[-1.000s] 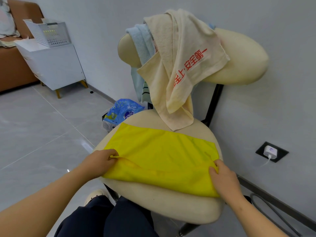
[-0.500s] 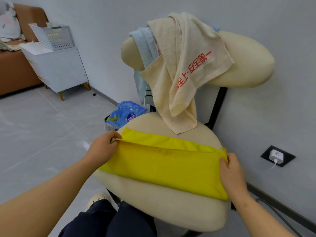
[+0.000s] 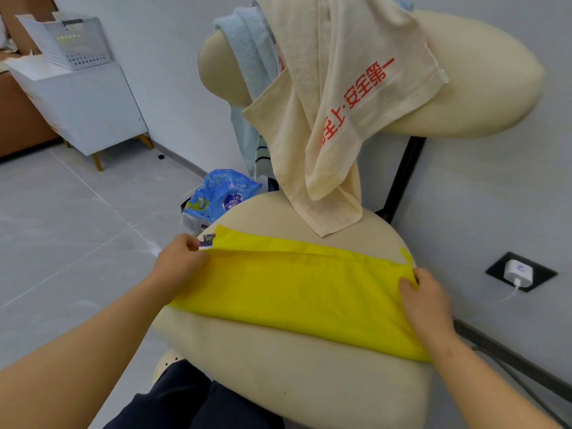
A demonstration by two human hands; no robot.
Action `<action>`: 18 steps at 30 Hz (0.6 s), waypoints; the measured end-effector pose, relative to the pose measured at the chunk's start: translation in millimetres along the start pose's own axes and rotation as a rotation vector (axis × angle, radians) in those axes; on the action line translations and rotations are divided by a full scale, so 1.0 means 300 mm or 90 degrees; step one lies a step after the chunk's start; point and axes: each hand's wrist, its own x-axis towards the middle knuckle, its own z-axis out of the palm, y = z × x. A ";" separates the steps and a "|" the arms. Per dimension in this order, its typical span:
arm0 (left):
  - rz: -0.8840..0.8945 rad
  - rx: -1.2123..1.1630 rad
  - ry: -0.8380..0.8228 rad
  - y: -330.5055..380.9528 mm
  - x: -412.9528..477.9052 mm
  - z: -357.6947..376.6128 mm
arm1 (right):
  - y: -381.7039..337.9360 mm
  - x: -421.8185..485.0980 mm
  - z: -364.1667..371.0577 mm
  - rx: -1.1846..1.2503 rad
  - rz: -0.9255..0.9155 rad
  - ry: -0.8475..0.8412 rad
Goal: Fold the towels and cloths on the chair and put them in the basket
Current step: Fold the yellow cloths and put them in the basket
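Cloth [image 3: 297,292] is what we hold. Our left hand [image 3: 181,263] pinches its far left corner, by a small label [image 3: 206,241], between thumb and curled fingers [image 3: 189,242]. Our right hand [image 3: 425,301] pinches the far right corner the same way. We grip at both ends so that the upper layer moves as one straight edge and lands square on the layer beneath.

The cloth is yellow and lies across the seat [image 3: 278,373], doubled lengthwise into a band. A narrow strip of the lower layer shows beyond the edge we hold. By our reading the first fold is nearly closed, and the edges want lining up before we press it flat. The seat serves as our table, which is why the cloth rests there and not in the air.

Behind it, a beige towel [image 3: 325,119] and a blue towel [image 3: 244,57] hang unfolded over the backrest [image 3: 479,88]. The beige one's tip reaches the seat just beyond the cloth. A bag [image 3: 223,193] sits on the floor left of the seat. The basket [image 3: 74,41] stands well apart on a cabinet [image 3: 86,103], so every piece awaits a carry.
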 end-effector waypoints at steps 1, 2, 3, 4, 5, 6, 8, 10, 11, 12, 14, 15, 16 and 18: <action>0.006 0.012 0.005 -0.005 0.004 -0.006 | 0.002 -0.001 0.001 -0.011 -0.006 0.002; 0.019 0.038 0.008 -0.006 0.007 -0.009 | 0.003 -0.001 0.004 -0.027 -0.012 0.001; 0.033 0.066 0.012 -0.005 0.009 -0.007 | 0.006 0.000 0.010 -0.044 -0.017 -0.002; 0.045 0.086 0.013 -0.002 0.011 -0.002 | 0.006 0.001 0.016 -0.061 -0.023 -0.004; 0.056 0.099 0.011 0.001 0.012 0.006 | 0.006 0.002 0.022 -0.076 -0.026 -0.004; 0.063 0.110 0.005 0.002 0.013 0.015 | 0.006 0.002 0.027 -0.092 -0.027 -0.001; 0.079 0.147 -0.012 0.001 0.017 0.032 | 0.006 -0.003 0.036 -0.137 -0.018 0.010; 0.083 0.189 -0.028 -0.001 0.019 0.037 | 0.013 -0.011 0.042 -0.181 -0.012 0.023; 0.076 0.203 -0.040 0.000 0.018 0.032 | 0.014 -0.015 0.042 -0.192 -0.010 0.027; 0.066 0.209 -0.056 -0.002 0.018 0.024 | 0.015 -0.018 0.039 -0.195 -0.011 0.028; 0.047 0.194 -0.093 -0.010 0.015 0.000 | 0.013 -0.023 0.029 -0.187 -0.016 0.016; 0.036 0.180 -0.111 -0.017 0.012 -0.015 | 0.013 -0.026 0.024 -0.185 -0.025 0.004; 0.023 0.170 -0.124 -0.028 0.008 -0.032 | 0.012 -0.030 0.021 -0.185 -0.040 -0.011; 0.007 0.175 -0.131 -0.051 -0.003 -0.059 | 0.011 -0.037 0.016 -0.166 -0.070 -0.032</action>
